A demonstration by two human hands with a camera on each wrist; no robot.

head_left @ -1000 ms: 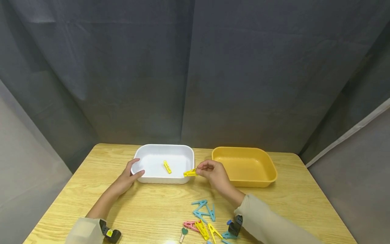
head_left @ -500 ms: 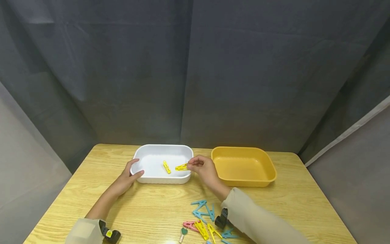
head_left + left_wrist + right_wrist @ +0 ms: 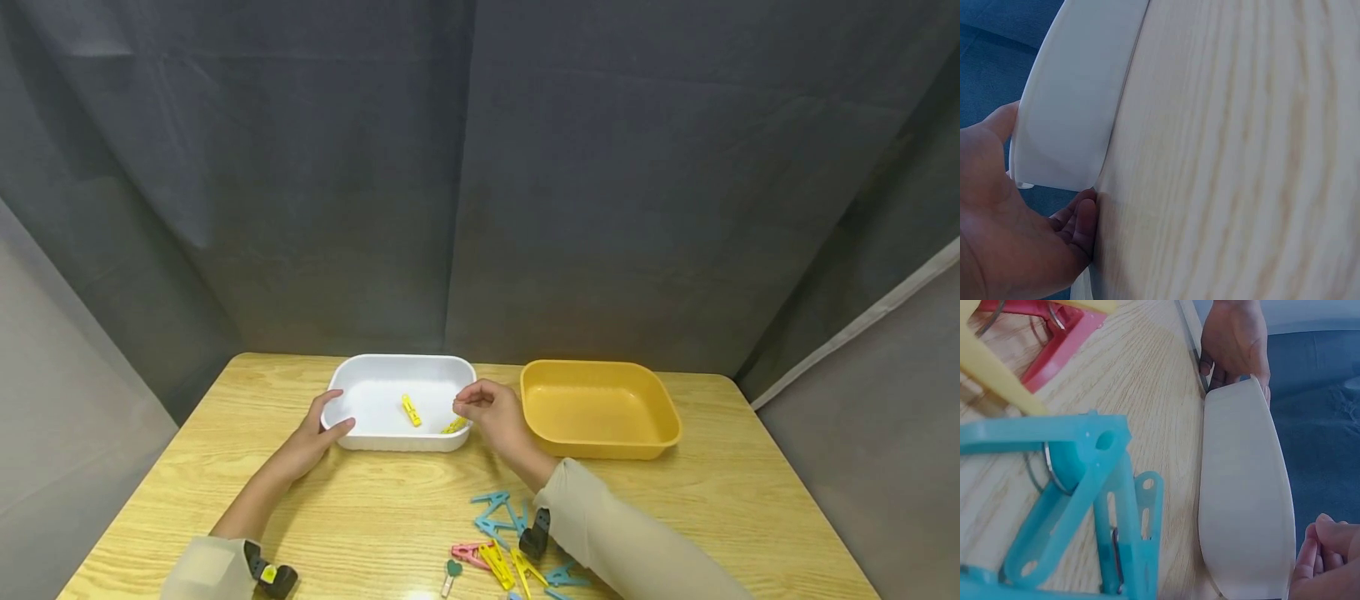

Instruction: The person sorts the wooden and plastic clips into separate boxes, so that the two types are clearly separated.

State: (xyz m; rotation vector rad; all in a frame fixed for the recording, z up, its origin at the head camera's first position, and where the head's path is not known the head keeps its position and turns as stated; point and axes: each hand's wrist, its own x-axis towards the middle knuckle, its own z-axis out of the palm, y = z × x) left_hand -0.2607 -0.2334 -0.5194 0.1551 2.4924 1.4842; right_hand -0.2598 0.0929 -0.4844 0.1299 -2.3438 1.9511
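Note:
My left hand (image 3: pixel 309 442) grips the left end of a white plastic basin (image 3: pixel 401 444), its thumb over the near rim. The left wrist view shows the fingers curled at that basin's end. In the basin lies a yellow clothespin (image 3: pixel 411 410), and a second yellow clothespin (image 3: pixel 454 426) rests at its right front corner. Just above that corner is my right hand (image 3: pixel 497 417), fingers curled and thumb against the fingertips, nothing between them. The right wrist view catches those bent fingers (image 3: pixel 1307 559) beside the basin's rim.
To the right stands an orange basin (image 3: pixel 600 452). Near the front lie several blue clothespins (image 3: pixel 491 527), a pink clothespin (image 3: pixel 467 552), yellow clothespins (image 3: pixel 497 565) and a small clip with a green heart (image 3: pixel 453 568). Dark cloth (image 3: pixel 360 208) hangs behind the wooden table (image 3: pixel 375 517).
My right hand has moved left to the white basin and let go of the yellow clothespin, which now lies in the basin's right front corner. The left hand has stayed put.

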